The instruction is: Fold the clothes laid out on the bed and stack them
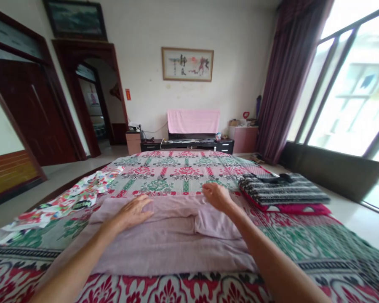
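A pale mauve garment (164, 248) lies spread and partly folded on the patterned bedspread in front of me, with a narrower layer folded across its far part. My left hand (135, 212) rests on the far left part of the garment, palm down, fingers stretched out and slightly apart. At the far right edge, my right hand (216, 195) is closed, its curled fingers pinching the cloth, with a bit of pale fabric showing beside them. Soft wrinkles run across the garment between both hands.
A floral bedspread (186, 170) covers the bed. On the left lies a crumpled white printed cloth (72, 200). A folded black-and-white striped textile (281, 189) sits on a red folded one (287, 208) at right. Beyond the bed stands a low black cabinet (151, 146).
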Demonstrator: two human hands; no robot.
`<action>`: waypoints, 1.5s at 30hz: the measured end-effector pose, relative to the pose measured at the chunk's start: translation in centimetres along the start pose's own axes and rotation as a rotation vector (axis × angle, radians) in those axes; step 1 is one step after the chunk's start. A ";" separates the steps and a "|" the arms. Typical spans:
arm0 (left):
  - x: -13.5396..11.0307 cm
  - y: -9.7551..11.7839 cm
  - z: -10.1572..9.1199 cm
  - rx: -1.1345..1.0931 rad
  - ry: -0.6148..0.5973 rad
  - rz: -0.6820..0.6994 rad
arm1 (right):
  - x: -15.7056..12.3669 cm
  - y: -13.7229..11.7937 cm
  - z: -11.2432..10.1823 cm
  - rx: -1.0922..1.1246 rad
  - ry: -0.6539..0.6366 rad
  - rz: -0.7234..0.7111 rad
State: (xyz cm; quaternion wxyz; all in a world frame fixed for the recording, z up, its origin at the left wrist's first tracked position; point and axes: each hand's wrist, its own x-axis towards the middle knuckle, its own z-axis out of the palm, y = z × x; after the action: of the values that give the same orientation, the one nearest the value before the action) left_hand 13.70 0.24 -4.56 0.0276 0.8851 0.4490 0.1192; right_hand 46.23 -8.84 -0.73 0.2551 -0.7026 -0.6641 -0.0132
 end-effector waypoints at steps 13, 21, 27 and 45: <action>7.7 15.7 2.4 -0.095 0.106 0.307 | 0.9 7.1 -1.6 0.088 -0.120 0.521; 10.8 16.7 5.7 -0.081 0.134 -0.007 | 1.4 10.3 1.2 0.233 0.103 0.445; 10.8 16.6 6.1 -0.053 0.200 -0.089 | 1.3 10.9 1.8 0.291 0.158 0.483; 9.1 18.1 2.2 -0.216 0.099 0.277 | 0.6 8.5 -2.9 -0.032 0.128 0.201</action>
State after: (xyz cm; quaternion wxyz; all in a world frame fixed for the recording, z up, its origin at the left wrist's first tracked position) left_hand 33.64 -3.11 -2.23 0.0836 0.9233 0.3084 0.2129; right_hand 55.22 -9.24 -0.94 0.2859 -0.7674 -0.5723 -0.0430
